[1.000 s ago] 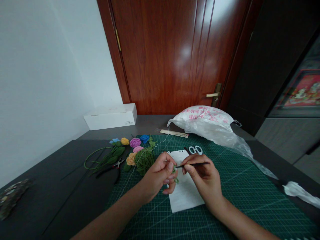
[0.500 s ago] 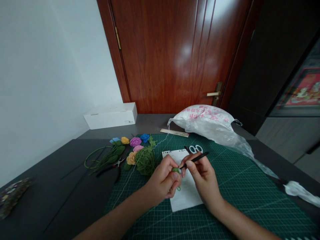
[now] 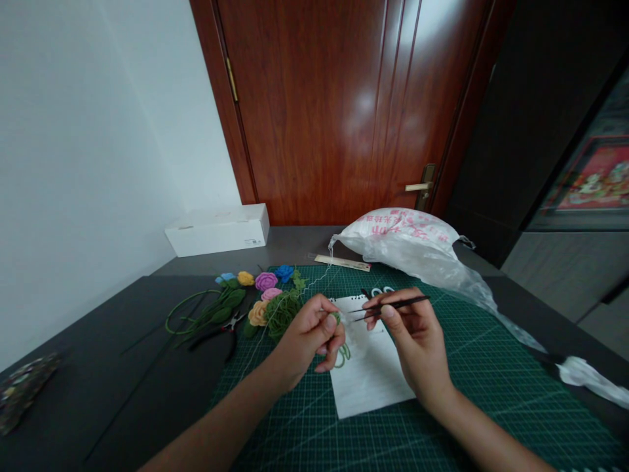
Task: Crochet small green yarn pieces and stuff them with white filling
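Lying at my far left is a patterned packet (image 3: 24,390), too blurred for me to tell what it holds. Next comes a closed white box (image 3: 219,231) by the wall, its contents hidden. Nearer are crocheted flowers (image 3: 266,281), black-handled pliers (image 3: 230,328) and a green yarn bundle (image 3: 282,318). My left hand (image 3: 314,331) pinches a small green yarn piece (image 3: 337,316) above the lined paper (image 3: 366,377), with green loops (image 3: 344,355) hanging below my fingers. My right hand (image 3: 413,334) grips dark tweezers (image 3: 400,303) narrowly, their tips apart and near the piece. Behind, white-handled scissors (image 3: 378,292) show partly. Beyond, a clear plastic bag (image 3: 403,233) bulges with white contents under pink lettering.
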